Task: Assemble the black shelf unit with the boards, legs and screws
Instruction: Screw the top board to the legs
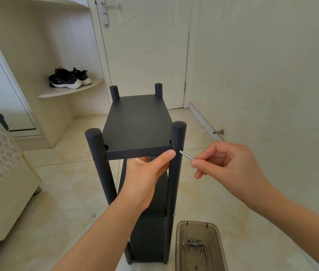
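Observation:
The black shelf unit stands upright on the floor, its top board point(138, 122) set between four round legs. My left hand point(148, 173) holds the board's near edge from below, thumb against the front face beside the near right leg point(177, 173). My right hand point(227, 163) pinches a silver screw point(186, 155) whose tip points at a hole in that leg, level with the board. The near left leg point(98, 163) shows an open hole at the same height. Lower boards are partly hidden behind my left arm.
A translucent brown plastic tray point(221, 249) on the floor at the lower right holds several silver screws point(195, 244). A bed point(0, 163) is at the left, a closed door point(145, 45) behind the shelf, black shoes point(68, 78) on a corner shelf, and a wall at the right.

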Tool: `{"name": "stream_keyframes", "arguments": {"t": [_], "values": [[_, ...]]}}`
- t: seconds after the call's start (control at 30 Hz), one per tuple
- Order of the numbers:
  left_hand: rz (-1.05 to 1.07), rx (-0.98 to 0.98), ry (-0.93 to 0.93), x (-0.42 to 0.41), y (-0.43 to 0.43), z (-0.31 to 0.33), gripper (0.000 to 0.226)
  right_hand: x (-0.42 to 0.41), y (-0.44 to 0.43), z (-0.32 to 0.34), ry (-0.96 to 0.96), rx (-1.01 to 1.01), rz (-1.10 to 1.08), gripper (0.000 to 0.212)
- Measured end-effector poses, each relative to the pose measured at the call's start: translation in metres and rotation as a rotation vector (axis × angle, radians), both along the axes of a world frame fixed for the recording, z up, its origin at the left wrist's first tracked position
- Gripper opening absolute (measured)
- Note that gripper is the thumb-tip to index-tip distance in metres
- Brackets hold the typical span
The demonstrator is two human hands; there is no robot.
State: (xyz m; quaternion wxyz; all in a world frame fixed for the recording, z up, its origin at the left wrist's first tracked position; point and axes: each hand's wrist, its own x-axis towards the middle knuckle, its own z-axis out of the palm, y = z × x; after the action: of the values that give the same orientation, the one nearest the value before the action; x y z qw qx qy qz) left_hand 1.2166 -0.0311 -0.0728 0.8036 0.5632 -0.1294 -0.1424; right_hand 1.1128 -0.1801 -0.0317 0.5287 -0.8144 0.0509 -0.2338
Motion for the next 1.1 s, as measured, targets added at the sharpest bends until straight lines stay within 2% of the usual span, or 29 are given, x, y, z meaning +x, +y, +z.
{"name": "stream_keyframes", "arguments": {"t": [0.3, 0.77, 1.1], "values": [[-0.004, 0.007, 0.005, -0.001, 0.000, 0.001, 0.048, 0.000, -0.004, 0.001, 0.001, 0.047, -0.018, 0.009], [-0.002, 0.014, 0.002, 0.000, 0.000, 0.001, 0.038, 0.013, -0.001, -0.001, -0.012, -0.054, -0.004, 0.006], [0.012, 0.007, -0.002, -0.001, 0.000, 0.001, 0.048, 0.017, 0.000, -0.002, -0.039, -0.133, -0.021, 0.005]]}}
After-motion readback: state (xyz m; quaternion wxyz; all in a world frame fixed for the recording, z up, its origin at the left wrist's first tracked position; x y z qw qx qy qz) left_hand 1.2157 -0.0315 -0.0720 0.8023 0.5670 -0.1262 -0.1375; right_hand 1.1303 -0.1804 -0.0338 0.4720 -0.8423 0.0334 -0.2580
